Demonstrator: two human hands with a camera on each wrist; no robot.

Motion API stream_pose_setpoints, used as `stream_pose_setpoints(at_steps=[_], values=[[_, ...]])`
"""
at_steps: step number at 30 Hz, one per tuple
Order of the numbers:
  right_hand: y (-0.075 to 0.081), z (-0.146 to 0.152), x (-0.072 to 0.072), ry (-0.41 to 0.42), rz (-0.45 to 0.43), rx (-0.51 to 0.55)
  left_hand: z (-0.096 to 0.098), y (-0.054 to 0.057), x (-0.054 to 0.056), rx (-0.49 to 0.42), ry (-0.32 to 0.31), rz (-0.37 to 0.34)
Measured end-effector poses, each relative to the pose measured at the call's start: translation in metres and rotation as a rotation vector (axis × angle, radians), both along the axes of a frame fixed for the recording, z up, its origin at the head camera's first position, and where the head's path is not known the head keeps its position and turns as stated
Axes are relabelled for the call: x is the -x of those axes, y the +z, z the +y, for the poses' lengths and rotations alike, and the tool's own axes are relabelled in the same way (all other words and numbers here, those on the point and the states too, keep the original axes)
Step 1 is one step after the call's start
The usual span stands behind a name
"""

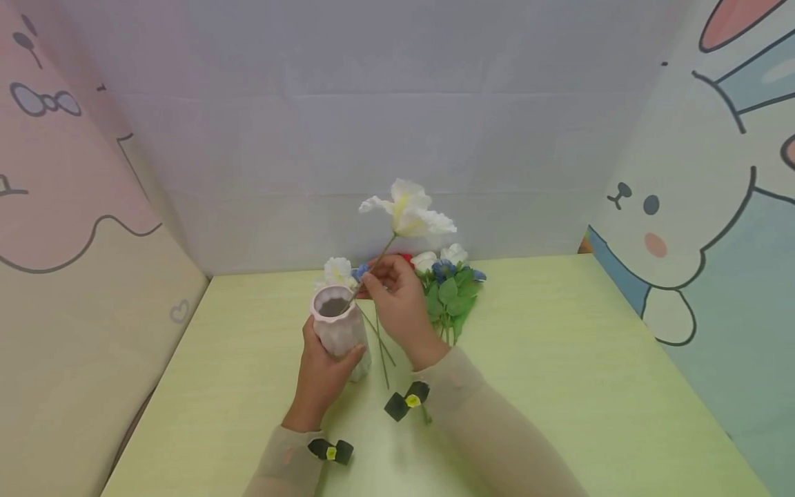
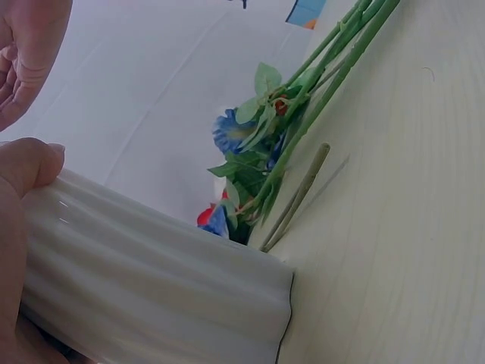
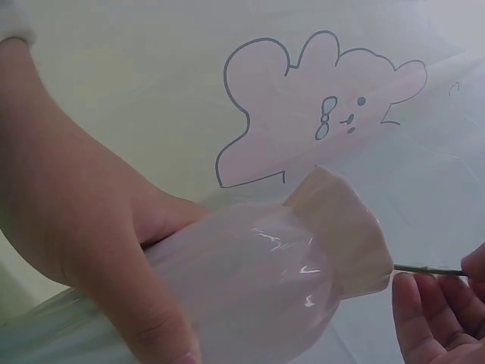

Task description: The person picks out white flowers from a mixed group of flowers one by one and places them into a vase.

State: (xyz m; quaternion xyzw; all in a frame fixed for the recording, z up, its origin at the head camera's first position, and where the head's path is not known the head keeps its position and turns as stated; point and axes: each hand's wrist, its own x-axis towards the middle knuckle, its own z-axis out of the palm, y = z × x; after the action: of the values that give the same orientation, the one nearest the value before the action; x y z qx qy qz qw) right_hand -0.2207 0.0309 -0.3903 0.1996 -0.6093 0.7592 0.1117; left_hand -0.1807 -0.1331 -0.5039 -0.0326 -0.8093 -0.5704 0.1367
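A ribbed, pale pink-white vase [image 1: 339,335] with a flared rim is gripped round its body by my left hand [image 1: 325,373]. In the head view it leans a little, its mouth facing up toward me. My right hand [image 1: 402,304] pinches the thin stem of a white flower [image 1: 406,210] with a yellow centre. In the right wrist view the stem [image 3: 430,270] reaches the vase's rim [image 3: 364,235]; the rim hides its lower end. The left wrist view shows the vase's lower part [image 2: 159,265] close to the table, with my left thumb along it.
Behind my right hand lies a bunch of flowers [image 1: 450,283], white, blue and red with green leaves. Another white flower [image 1: 337,271] lies behind the vase, and loose stems [image 1: 380,345] stretch toward me on the pale table [image 1: 559,359]. A white backdrop [image 1: 385,103] rises behind.
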Motion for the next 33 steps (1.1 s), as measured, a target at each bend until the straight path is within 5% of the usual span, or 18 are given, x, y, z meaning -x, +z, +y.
stream_pose_setpoints(at_steps=[18, 26, 33], values=[[0.008, -0.002, 0.002, -0.048, -0.017, -0.109, -0.001, -0.002, 0.001, -0.009, -0.008, 0.004], [0.007, -0.004, 0.008, -0.163, 0.01, -0.388, -0.001, -0.003, 0.002, -0.012, -0.014, 0.012], [0.003, -0.009, 0.01, -0.164, 0.045, -0.489, -0.001, -0.002, 0.002, 0.003, -0.011, 0.021]])
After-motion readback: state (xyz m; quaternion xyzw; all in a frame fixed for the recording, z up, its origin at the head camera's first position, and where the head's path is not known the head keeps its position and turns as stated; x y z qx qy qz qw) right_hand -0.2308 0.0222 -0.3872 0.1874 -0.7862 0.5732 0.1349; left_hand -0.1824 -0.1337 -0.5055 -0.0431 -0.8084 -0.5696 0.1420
